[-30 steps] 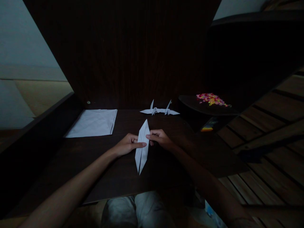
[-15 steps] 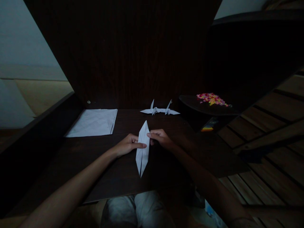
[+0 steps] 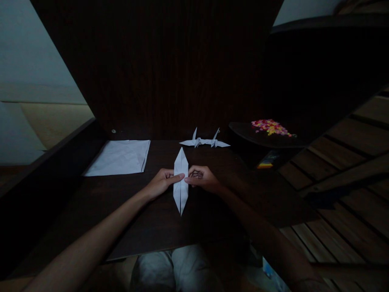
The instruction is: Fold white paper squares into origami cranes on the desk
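Observation:
A long folded piece of white paper point(image 3: 181, 194), pointed at both ends, is held upright in front of me, with a seam running down its lower half. My left hand point(image 3: 165, 181) pinches its left side, thumb across the front. My right hand point(image 3: 203, 178) grips the right edge, thumb on the front and fingers curled behind. The fingers behind the paper are partly hidden. Beyond the upper tip, two folded white paper cranes point(image 3: 206, 142) lie end to end on the dark desk.
On the left of the dark desk point(image 3: 121, 227) lies a stack of white paper sheets point(image 3: 118, 157). A corner shelf point(image 3: 243, 132) at the right bears a heap of small pink, red and yellow pieces point(image 3: 270, 126). A raised side board point(image 3: 45, 162) borders the left.
The folded paper has moved slightly up and now stands straighter. My right thumb has slid a little lower along its right edge, and my left thumb sits slightly higher.

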Available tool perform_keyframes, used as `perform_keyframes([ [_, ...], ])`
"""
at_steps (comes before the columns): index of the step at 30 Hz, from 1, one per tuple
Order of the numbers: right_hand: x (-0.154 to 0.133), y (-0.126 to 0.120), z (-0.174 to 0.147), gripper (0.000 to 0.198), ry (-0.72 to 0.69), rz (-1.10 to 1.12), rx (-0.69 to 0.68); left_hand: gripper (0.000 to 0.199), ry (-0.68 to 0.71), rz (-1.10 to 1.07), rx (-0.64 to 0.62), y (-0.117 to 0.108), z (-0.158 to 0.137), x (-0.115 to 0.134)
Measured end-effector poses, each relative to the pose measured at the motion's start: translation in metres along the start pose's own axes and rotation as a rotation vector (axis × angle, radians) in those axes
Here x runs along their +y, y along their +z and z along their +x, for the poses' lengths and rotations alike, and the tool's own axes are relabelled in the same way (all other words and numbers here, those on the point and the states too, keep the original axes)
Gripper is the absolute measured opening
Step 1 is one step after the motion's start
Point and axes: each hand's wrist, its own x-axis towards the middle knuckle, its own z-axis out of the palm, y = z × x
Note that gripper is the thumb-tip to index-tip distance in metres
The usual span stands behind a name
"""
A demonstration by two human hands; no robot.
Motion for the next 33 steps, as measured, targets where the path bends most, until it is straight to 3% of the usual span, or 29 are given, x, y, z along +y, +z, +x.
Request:
perform_keyframes([
  [10,0.007,0.0,0.003,0.03,-0.022,-0.022,0.04,0.049,-0.008,0.163,0.074,-0.003,0.005,-0.006],
  [18,0.012,0.0,0.006,0.028,-0.024,0.045,0.013,0.042,0.113,0.245,0.151,-0.002,0.004,-0.002],
  [25,0.013,0.0,0.008,0.029,-0.05,0.087,0.123,0.028,0.167,0.124,0.232,-0.003,0.006,-0.006],
  [30,0.012,-0.001,0.009,0.038,-0.074,0.133,0.139,0.045,0.186,-0.063,0.303,-0.001,0.008,-0.009],
  [33,0.012,-0.001,0.009,0.038,-0.077,0.125,0.134,0.041,0.206,-0.094,0.283,-0.001,0.007,-0.008],
])
